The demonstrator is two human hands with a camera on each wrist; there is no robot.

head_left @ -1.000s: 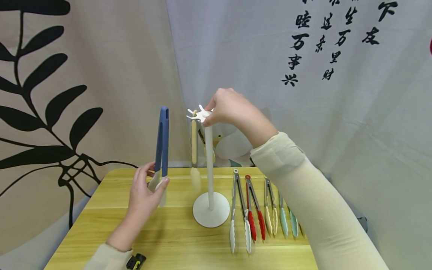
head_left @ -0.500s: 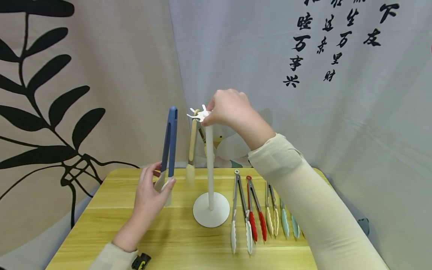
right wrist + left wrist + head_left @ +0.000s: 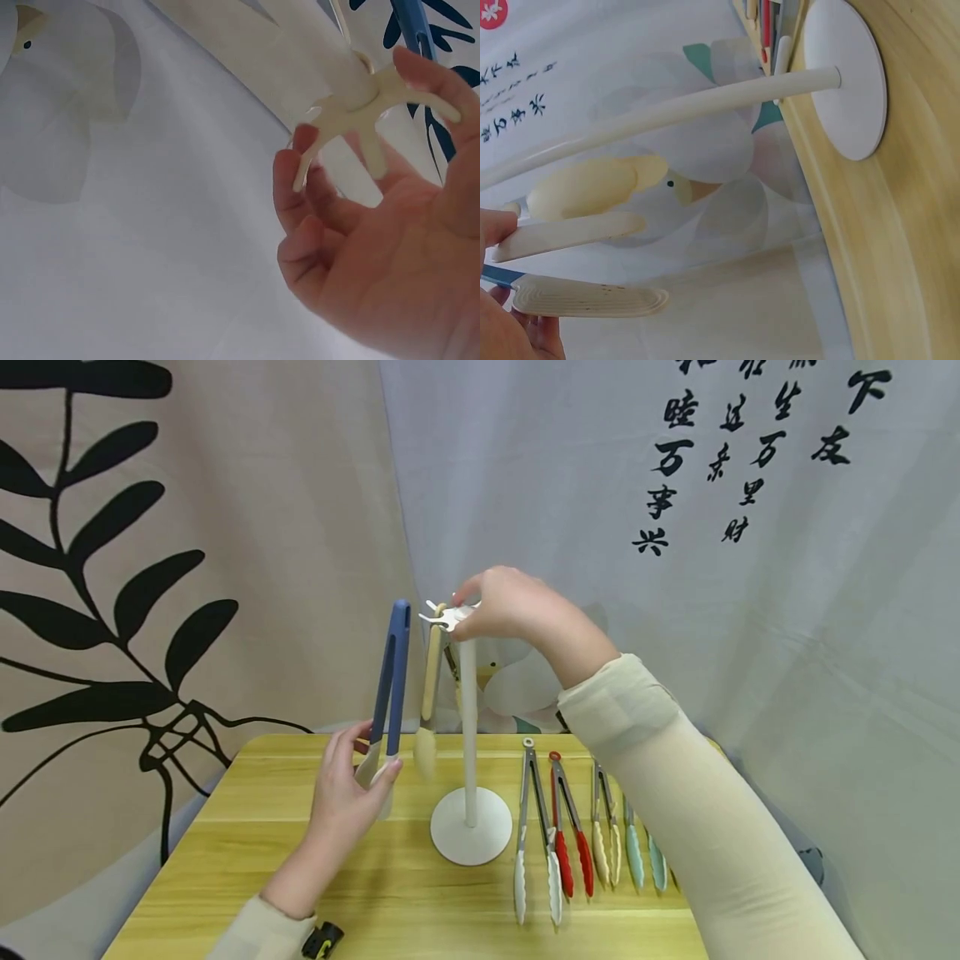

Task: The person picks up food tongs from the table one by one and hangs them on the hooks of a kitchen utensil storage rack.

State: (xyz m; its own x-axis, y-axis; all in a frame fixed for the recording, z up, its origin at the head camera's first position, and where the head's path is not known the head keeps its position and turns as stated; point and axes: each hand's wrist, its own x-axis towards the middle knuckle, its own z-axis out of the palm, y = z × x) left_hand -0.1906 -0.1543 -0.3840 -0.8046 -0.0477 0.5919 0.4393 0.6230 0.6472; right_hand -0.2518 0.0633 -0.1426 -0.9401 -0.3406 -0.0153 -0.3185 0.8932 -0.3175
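My left hand (image 3: 352, 785) holds a pair of blue tongs (image 3: 393, 668) near their pale tips, with the blue handle end pointing up. The tongs stand just left of a white stand (image 3: 469, 727), apart from it. In the left wrist view their ribbed pale tip (image 3: 592, 298) shows beside the fingers. At the top of the stand, my right hand (image 3: 510, 606) grips the white hook head (image 3: 448, 617), its prongs (image 3: 371, 150) between the fingers in the right wrist view. Pale yellow tongs (image 3: 431, 685) hang from a left hook, slightly tilted.
Right of the stand's round base (image 3: 471, 847) lie grey-white tongs (image 3: 555, 877), red-tipped tongs (image 3: 582, 856), cream-tipped tongs (image 3: 602, 852) and mint-tipped tongs (image 3: 635, 856) on the wooden table (image 3: 225, 868). My right sleeve (image 3: 675, 777) covers part of the table's right side. A printed curtain hangs behind.
My left hand has carried the blue tongs rightward, closer to the stand. The hanging pale yellow tongs have swung from upright to tilted. My right hand stays at the hook head.
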